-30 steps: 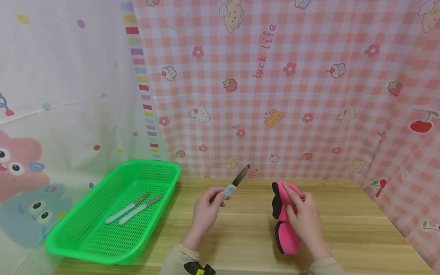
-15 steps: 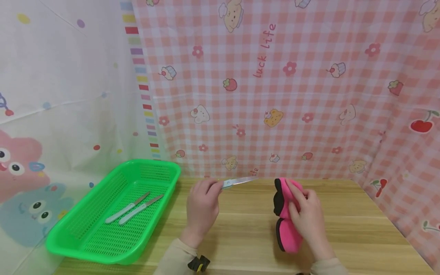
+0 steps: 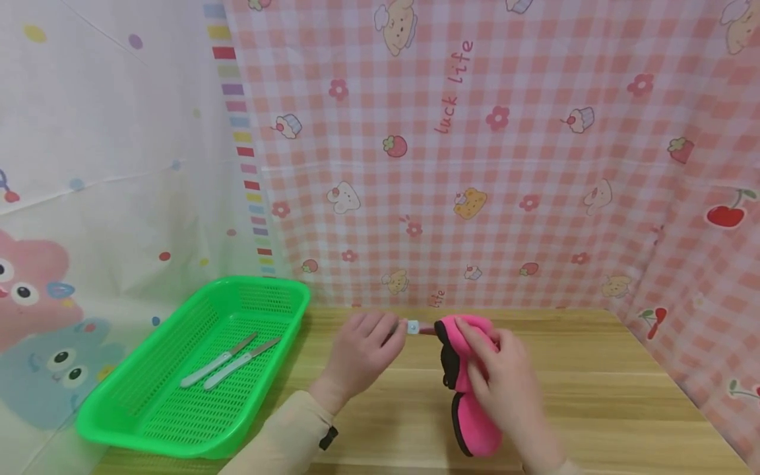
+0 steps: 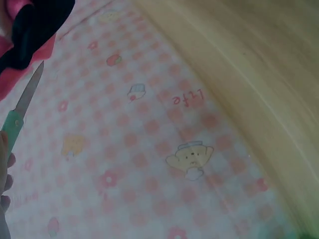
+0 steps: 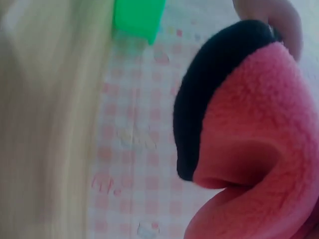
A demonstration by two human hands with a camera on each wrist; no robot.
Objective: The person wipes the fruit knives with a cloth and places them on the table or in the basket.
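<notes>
My left hand grips a small knife by its pale blue-green handle, with the blade pointing right. In the left wrist view the knife's blade runs up to the edge of the pink piece. My right hand holds that folded, fuzzy pink cloth piece with black trim, thumb and fingers pinching its upper part. In the head view the blade's tip is hidden behind the black edge. Up close in the right wrist view, the pink cloth piece shows a thick fold.
A green perforated plastic basket stands on the left of the wooden table. Two similar knives lie inside it, a knife and another knife side by side. A pink checked cloth hangs behind the table.
The knife has turned from pointing up to level, and its tip has reached the pink piece's black edge. My right hand has moved left with the pink piece.
</notes>
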